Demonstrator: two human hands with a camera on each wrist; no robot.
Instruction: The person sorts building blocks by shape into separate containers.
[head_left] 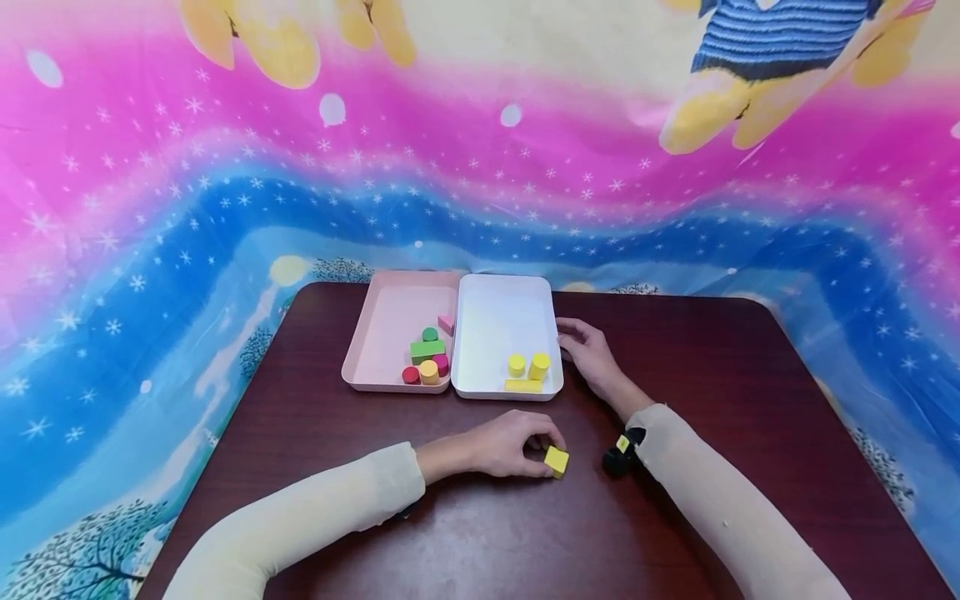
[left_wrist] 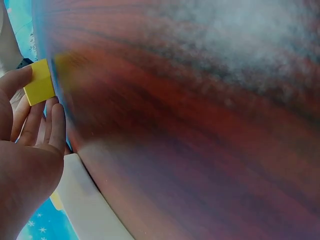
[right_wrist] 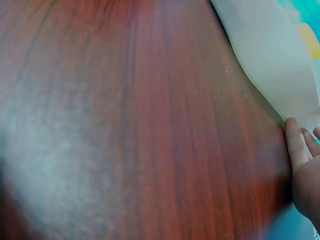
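My left hand [head_left: 510, 446] pinches a yellow cube [head_left: 557, 461] between thumb and fingers, in front of the white tray. In the left wrist view the yellow cube [left_wrist: 41, 84] shows at the fingertips. My right hand [head_left: 592, 358] is at the right side of the white tray [head_left: 498, 312]; in the right wrist view its fairly straight fingers [right_wrist: 295, 142] touch the tray's outer wall. Inside the white tray are a short yellow cylinder [head_left: 516, 365], a taller yellow cylinder [head_left: 539, 367] and a long yellow block [head_left: 522, 386] near the front edge.
Left of the white tray, side by side with it, stands a pink tray [head_left: 401, 308]. It holds a green block [head_left: 427, 352], a green cylinder [head_left: 430, 334], a red cylinder [head_left: 411, 375], an orange cylinder [head_left: 429, 372] and other pink pieces. Patterned cloth [head_left: 465, 200] hangs behind the dark table [head_left: 690, 350].
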